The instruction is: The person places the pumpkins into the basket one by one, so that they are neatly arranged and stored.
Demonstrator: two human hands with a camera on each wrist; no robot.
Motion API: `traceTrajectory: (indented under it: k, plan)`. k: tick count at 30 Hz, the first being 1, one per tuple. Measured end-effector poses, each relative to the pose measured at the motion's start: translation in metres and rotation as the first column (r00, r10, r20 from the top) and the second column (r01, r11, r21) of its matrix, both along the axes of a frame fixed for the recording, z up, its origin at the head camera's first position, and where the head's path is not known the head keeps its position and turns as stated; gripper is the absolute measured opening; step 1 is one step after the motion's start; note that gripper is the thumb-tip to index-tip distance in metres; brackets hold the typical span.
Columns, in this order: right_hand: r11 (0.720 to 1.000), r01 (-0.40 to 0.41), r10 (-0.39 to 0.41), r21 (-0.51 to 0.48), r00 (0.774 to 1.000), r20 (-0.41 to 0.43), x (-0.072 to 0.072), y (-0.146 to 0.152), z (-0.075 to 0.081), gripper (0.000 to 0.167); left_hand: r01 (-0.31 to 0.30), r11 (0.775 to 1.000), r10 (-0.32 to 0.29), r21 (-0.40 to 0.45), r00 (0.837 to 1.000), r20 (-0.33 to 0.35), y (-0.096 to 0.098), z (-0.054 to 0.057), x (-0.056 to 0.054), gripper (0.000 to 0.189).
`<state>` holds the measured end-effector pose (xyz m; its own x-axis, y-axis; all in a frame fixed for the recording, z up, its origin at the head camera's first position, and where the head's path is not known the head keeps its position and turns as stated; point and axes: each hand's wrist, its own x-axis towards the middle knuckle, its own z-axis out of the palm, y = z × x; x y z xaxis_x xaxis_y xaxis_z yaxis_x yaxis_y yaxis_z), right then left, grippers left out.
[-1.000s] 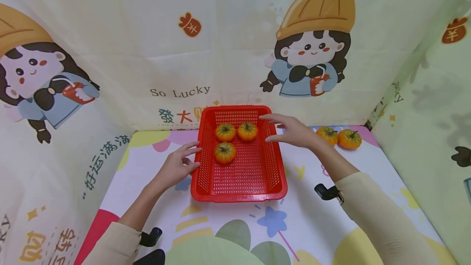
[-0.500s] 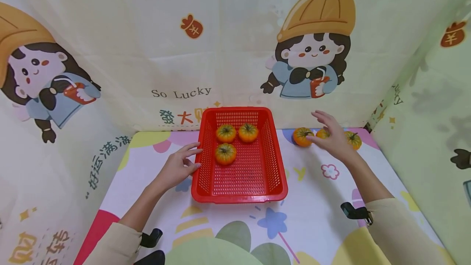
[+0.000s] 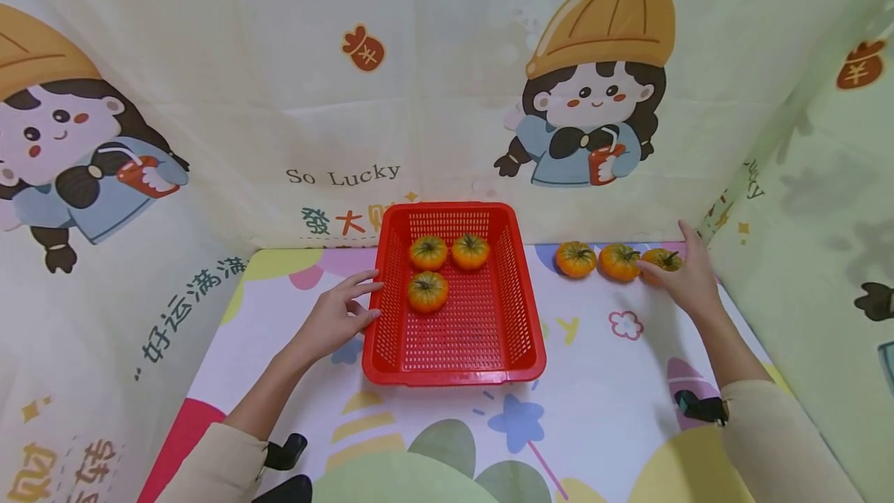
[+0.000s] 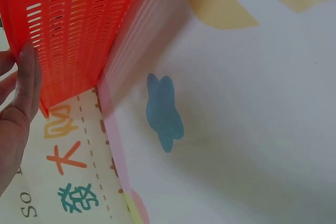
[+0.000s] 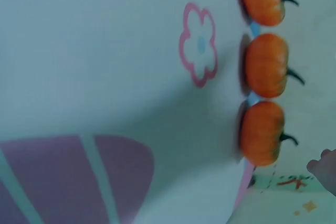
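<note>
My left hand (image 3: 338,320) rests its fairly straight fingertips at the left rim of a red plastic basket (image 3: 457,375). In the left wrist view its fingers (image 4: 27,85) lie along the slotted outer wall. Three small orange pumpkins, one of them nearest the front (image 3: 427,291), sit in the basket's left and back part. At the back right, my right hand (image 3: 691,278) is spread around the rightmost pumpkin (image 3: 662,258) of a row, its thumb overlapping it. In the right wrist view, fingertips (image 5: 325,169) show apart from that pumpkin (image 5: 262,134).
To the left of the right hand stand two more pumpkins, a middle one (image 3: 618,262) and a left one (image 3: 576,259), close against the back cloth wall (image 3: 447,99). A patterned cloth covers the table (image 3: 594,363). Side cloths hang at left and right.
My right hand has moved right, from over the basket's right rim, past the row to its rightmost pumpkin. The left pumpkin of the row has come into view. My left hand stays put.
</note>
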<state>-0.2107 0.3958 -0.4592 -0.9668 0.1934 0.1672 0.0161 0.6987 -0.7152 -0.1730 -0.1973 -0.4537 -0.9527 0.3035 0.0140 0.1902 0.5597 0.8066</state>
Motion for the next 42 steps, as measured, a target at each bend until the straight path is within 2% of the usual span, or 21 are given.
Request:
traceTrajectory:
  k: [6, 11, 14, 19, 25, 34, 42]
  plan:
    - [0.999, 0.040, -0.038, -0.022, 0.994, 0.102, -0.005, 0.025, -0.017, 0.108, 0.001, 1.000, -0.001, 0.003, 1.000, 0.010, 0.001, 0.001, 0.000, 0.054]
    - [0.995, 0.059, -0.042, -0.085, 0.981, 0.191, -0.007, 0.033, -0.024, 0.112, 0.001, 1.000, -0.001, -0.006, 1.000, 0.007, 0.000, 0.003, 0.000, 0.054]
    - [0.994, 0.073, -0.051, -0.087, 0.972, 0.230, -0.009, 0.037, -0.029, 0.113, 0.003, 1.000, -0.003, -0.010, 1.000, 0.007, 0.000, 0.004, 0.000, 0.054]
    - [0.996, 0.064, -0.048, -0.060, 0.970, 0.240, -0.015, 0.041, -0.038, 0.111, 0.004, 1.000, -0.004, -0.015, 1.000, 0.011, 0.000, 0.004, -0.001, 0.054]
    - [0.995, 0.054, -0.030, -0.080, 0.961, 0.276, -0.017, 0.042, -0.040, 0.108, 0.008, 1.000, -0.008, -0.013, 1.000, 0.001, 0.000, 0.004, -0.002, 0.054]
    - [0.994, 0.095, -0.071, -0.059, 0.943, 0.327, -0.020, 0.044, -0.046, 0.109, 0.011, 1.000, -0.011, -0.012, 1.000, 0.000, 0.002, 0.005, -0.001, 0.055]
    - [0.995, 0.095, -0.078, -0.037, 0.943, 0.323, -0.019, 0.047, -0.049, 0.103, 0.000, 1.000, 0.000, -0.018, 1.000, 0.003, 0.003, 0.005, 0.001, 0.055]
